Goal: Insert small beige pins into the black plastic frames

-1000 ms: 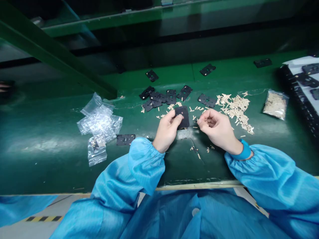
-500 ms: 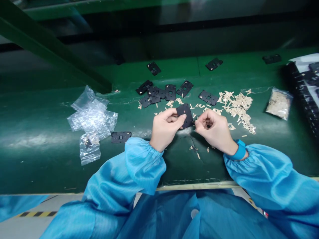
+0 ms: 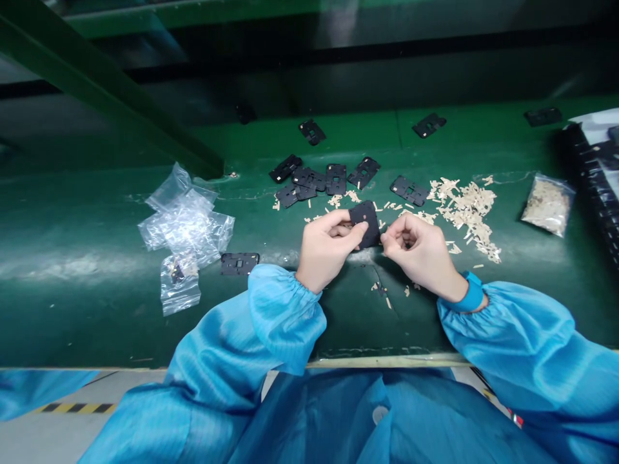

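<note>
My left hand (image 3: 329, 248) grips a flat black plastic plate (image 3: 366, 227) by its left side, thumb on the face and fingers behind. The plate is tilted up over the bench and has small holes. Close to its right edge, my right hand (image 3: 414, 250) is closed in a pinch; whatever the fingertips hold is too small to name. Behind the hands lie several similar black plates (image 3: 336, 179), some overlapping. To the right spreads a heap of small beige strips (image 3: 467, 209), with more strips strewn around the hands.
Clear zip bags (image 3: 186, 216) lie on the green bench (image 3: 97, 309) at the left, near a single black plate (image 3: 240, 263). A bag of beige pieces (image 3: 549, 205) rests at the right, before a black tray (image 3: 594, 187). A green post (image 3: 145, 122) rises at the back left.
The view has shifted slightly, so things on the bench appear a little further right. Both hands keep nearly the same pose, with the black plate still in my left hand.
</note>
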The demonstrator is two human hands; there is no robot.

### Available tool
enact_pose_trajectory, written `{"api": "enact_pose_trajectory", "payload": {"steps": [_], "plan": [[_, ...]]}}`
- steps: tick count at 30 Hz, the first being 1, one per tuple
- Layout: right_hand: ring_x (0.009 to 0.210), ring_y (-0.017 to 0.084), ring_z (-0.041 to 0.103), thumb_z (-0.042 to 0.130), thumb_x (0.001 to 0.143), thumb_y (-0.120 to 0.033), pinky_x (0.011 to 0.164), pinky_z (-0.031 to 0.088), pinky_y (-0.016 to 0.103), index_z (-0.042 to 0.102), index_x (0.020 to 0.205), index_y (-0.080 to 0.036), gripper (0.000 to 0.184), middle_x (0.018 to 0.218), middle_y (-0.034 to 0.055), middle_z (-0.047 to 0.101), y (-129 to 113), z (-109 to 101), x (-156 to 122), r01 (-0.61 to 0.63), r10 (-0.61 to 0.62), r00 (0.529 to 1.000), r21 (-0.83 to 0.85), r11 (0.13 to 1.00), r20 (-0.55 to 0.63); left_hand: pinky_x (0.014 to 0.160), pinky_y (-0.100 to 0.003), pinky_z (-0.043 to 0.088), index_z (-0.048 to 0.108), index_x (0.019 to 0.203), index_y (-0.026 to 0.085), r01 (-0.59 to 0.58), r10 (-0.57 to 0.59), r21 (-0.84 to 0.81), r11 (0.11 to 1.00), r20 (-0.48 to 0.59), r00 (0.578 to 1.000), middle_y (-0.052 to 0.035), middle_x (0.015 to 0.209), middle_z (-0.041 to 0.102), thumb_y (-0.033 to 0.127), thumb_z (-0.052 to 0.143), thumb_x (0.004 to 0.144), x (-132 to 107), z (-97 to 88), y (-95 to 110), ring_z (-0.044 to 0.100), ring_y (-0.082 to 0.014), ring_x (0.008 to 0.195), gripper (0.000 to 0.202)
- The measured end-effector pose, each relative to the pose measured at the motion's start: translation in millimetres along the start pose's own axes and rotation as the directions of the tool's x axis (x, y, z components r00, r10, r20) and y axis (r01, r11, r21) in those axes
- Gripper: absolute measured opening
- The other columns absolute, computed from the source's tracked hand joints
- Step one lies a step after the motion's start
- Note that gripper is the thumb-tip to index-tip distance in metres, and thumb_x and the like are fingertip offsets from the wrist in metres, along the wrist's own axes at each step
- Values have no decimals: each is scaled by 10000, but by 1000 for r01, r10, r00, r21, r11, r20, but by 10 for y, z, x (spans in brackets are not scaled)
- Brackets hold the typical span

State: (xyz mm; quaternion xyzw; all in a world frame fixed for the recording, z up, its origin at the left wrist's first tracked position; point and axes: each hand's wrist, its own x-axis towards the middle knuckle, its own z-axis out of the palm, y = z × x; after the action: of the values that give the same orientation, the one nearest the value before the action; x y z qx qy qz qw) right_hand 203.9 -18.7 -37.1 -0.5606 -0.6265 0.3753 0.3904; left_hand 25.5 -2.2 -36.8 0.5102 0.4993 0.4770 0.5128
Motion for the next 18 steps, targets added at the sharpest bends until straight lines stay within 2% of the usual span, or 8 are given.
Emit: {"api": "enact_pose_trajectory", "payload": {"steps": [5, 12, 18], "plan": [[543, 117, 513, 702, 804, -268, 494, 389, 260, 582, 754, -209, 142, 635, -13, 599, 12, -15, 15, -60, 59, 998, 63, 996, 17, 532, -220, 528, 728, 815, 174, 4, -3, -23, 1000, 13, 1000, 14, 681, 703, 310, 790, 785, -1, -1, 1, 634, -110, 549, 152], [551, 121, 511, 722, 816, -273, 503, 395, 265, 584, 759, -214, 161, 641, -12, 595, 9, -15, 6, -65, 64, 998, 57, 996, 20, 505, -215, 511, 745, 839, 173, -3, 4, -40, 999, 14, 1000, 11, 711, 724, 281, 788, 789, -3, 4, -2, 636, -109, 545, 126], [553, 127, 518, 743, 812, -313, 496, 402, 266, 585, 753, -218, 193, 647, -5, 610, 3, -19, 11, -70, 69, 997, 60, 996, 18, 491, -218, 501, 753, 847, 178, -4, 5, -29, 1000, 30, 1000, 7, 706, 719, 317, 791, 795, 3, -16, -20, 635, -113, 535, 154]]}}
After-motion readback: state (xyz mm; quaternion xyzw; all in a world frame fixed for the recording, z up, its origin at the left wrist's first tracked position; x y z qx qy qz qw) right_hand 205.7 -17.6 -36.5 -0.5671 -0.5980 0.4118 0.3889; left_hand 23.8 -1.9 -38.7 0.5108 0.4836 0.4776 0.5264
